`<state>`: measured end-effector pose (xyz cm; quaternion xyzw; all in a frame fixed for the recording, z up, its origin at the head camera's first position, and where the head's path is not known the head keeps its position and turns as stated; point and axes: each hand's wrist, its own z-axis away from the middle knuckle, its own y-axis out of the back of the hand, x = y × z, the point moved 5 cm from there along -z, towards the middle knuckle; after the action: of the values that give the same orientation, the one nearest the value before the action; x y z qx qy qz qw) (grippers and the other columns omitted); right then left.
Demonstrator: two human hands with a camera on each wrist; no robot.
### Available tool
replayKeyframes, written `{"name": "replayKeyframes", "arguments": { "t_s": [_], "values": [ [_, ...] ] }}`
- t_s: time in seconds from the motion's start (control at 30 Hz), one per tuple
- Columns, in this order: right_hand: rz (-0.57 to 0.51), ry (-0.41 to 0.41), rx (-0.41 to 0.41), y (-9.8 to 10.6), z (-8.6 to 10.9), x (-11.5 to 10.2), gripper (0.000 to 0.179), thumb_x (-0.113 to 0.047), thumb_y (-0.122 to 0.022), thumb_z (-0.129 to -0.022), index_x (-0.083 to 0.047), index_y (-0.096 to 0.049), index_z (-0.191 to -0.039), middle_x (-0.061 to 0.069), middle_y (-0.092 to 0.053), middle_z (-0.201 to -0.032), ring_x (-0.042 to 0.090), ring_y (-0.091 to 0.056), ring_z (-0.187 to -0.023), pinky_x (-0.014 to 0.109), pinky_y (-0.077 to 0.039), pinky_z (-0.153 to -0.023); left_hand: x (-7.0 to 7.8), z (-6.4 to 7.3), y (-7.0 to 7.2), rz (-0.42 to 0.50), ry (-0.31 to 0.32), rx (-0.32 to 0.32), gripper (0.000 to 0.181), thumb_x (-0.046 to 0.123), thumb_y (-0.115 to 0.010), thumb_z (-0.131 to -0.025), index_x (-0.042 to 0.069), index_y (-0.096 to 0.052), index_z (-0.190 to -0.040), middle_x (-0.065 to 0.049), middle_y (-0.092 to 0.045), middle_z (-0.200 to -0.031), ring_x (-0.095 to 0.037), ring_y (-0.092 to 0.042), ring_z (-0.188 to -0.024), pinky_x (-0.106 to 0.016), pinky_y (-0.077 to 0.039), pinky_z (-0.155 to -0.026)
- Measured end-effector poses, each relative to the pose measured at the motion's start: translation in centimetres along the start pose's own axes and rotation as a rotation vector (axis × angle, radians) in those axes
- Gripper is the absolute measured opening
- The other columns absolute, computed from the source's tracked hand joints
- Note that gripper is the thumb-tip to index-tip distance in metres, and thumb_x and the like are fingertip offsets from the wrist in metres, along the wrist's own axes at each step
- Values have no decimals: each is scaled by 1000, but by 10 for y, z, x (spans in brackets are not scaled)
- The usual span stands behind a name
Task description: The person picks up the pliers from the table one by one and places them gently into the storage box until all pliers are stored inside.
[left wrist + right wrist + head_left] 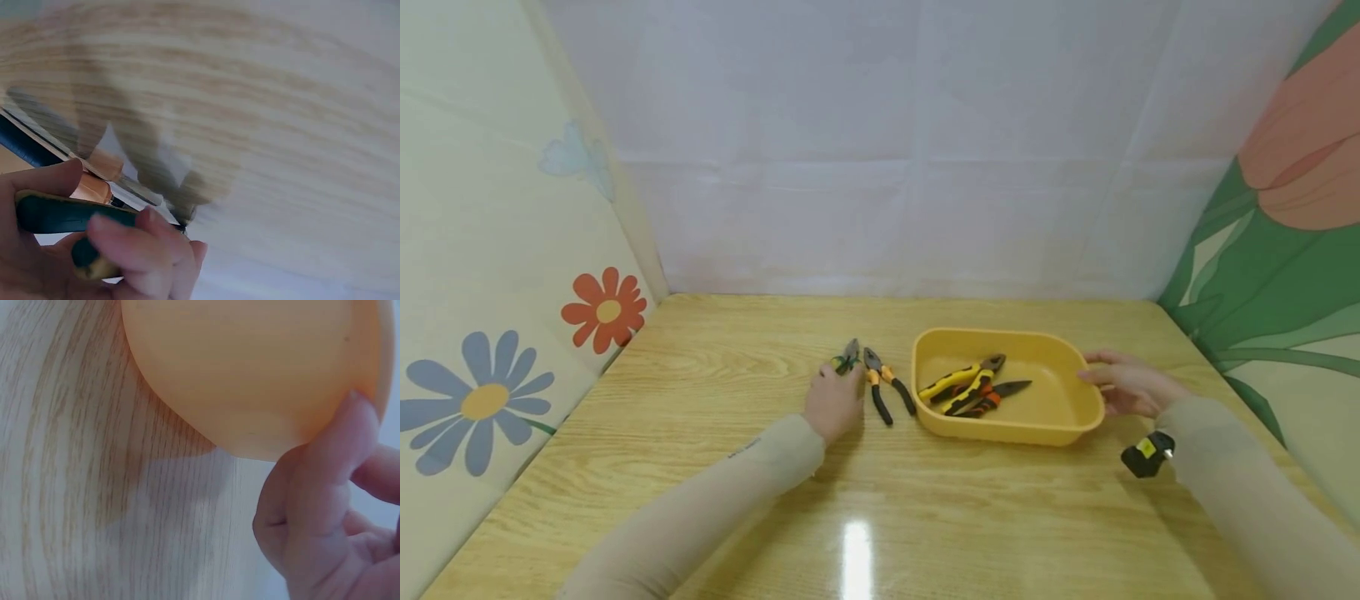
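Note:
My left hand (835, 406) grips a pair of pliers with green and yellow handles (56, 214), its fingers curled round them, the dark jaws pointing toward the back of the table. Just right of that hand, pliers with orange and black handles (881, 406) lie on the table, handles spread. A yellow plastic basket (1000, 432) stands farther right. On its right end my right hand (1123, 385) pinches the rim, thumb inside the wall (250, 375) and fingers outside. Inside the basket's left half lie yellow and black pliers (951, 383) and red-orange and black pliers (991, 402), overlapping.
The wood-grain table (940, 517) reaches back to a white cloth backdrop (850, 167). Flower-printed panels stand at the left (475, 250) and right (1300, 275). A small black device (1146, 454) sits at my right wrist.

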<state>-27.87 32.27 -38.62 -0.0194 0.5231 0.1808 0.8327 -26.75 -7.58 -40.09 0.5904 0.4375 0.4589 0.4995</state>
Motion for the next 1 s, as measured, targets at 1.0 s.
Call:
{"name": "replayKeyframes", "arguments": {
  "t_s": [1.0],
  "values": [
    [10, 11, -2, -2, 4, -3, 54, -9, -50, -100, 12, -18, -138, 6, -57, -97, 18, -63, -82, 36, -56, -71, -13, 21, 25, 257, -42, 14, 52, 19, -55, -96, 20, -46, -147, -30, -49, -107, -19, -41, -52, -30, -36, -42]
  ]
}}
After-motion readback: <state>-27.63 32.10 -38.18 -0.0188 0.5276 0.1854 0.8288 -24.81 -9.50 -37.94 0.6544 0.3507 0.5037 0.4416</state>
